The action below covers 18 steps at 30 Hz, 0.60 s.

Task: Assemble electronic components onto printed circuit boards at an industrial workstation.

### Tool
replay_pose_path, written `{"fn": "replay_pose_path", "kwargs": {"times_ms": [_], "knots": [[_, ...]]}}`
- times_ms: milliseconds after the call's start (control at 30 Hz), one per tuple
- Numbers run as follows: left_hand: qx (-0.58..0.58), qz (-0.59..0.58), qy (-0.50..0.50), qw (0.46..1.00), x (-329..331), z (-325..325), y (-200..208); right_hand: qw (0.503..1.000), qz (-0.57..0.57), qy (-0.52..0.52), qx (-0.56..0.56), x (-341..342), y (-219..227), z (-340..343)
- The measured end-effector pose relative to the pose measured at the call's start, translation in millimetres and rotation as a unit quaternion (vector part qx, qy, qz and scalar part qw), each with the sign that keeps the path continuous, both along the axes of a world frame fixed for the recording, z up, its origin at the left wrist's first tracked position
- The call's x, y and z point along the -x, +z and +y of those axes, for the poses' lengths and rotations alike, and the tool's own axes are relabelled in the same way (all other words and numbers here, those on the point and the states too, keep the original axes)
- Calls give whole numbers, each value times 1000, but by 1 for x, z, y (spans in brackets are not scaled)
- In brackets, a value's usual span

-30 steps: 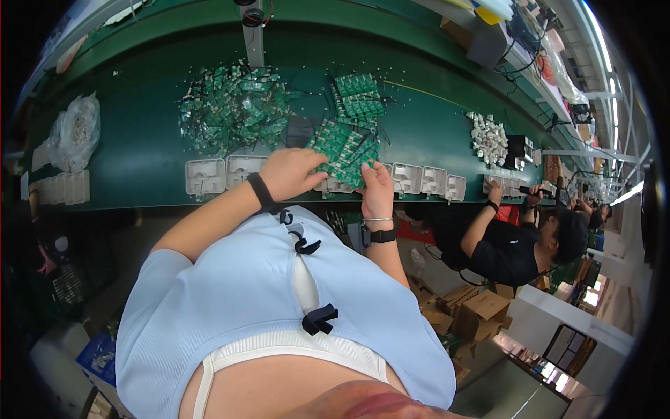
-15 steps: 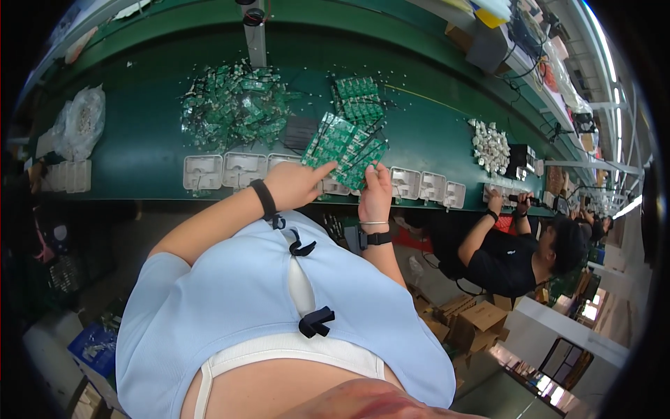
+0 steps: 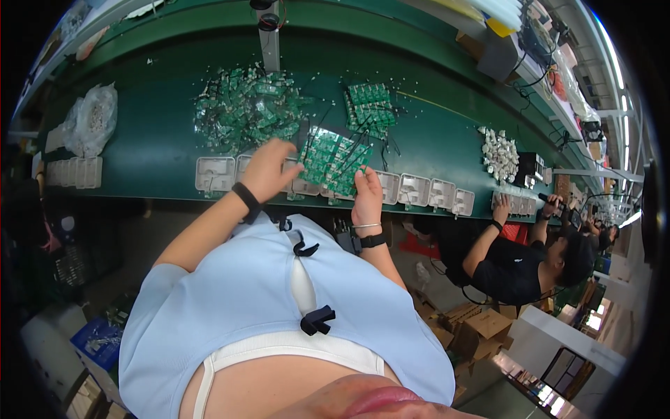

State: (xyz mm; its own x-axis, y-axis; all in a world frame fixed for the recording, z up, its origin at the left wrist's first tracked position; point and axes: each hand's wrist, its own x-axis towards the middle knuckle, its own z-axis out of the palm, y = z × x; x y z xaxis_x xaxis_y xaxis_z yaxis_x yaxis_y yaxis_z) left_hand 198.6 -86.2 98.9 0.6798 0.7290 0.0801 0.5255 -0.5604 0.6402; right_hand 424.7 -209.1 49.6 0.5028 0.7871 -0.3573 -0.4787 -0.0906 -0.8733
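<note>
A green circuit board panel with thin black wires is tilted above the near edge of the bench. My right hand pinches its lower right corner between thumb and fingers. At the panel's left edge, my left hand is open, its thumb apart from the other fingers and close to the board; contact there is unclear. Below the panel runs a row of white plastic housings, partly hidden by my hands and the board. Behind it lies a stack of similar green panels.
A large heap of small green boards lies at the back left. Farther left are a clear bag of small parts and more white housings. At right, a co-worker works beside a pile of white parts.
My left hand has come off the panel's face and moved left, its fingers spreading. My right hand still holds the panel, which has tilted and shifted slightly. The whole view has shifted a little.
</note>
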Motion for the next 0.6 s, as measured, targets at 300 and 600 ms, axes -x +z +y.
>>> {"fn": "replay_pose_path", "kwargs": {"times_ms": [300, 600], "knots": [[623, -218, 61, 748, -19, 28, -34, 998, 38, 40, 24, -1, 10, 15], [633, -373, 150, 661, 25, 59, -25, 992, 12, 1, 124, -95, -71, 79]]}}
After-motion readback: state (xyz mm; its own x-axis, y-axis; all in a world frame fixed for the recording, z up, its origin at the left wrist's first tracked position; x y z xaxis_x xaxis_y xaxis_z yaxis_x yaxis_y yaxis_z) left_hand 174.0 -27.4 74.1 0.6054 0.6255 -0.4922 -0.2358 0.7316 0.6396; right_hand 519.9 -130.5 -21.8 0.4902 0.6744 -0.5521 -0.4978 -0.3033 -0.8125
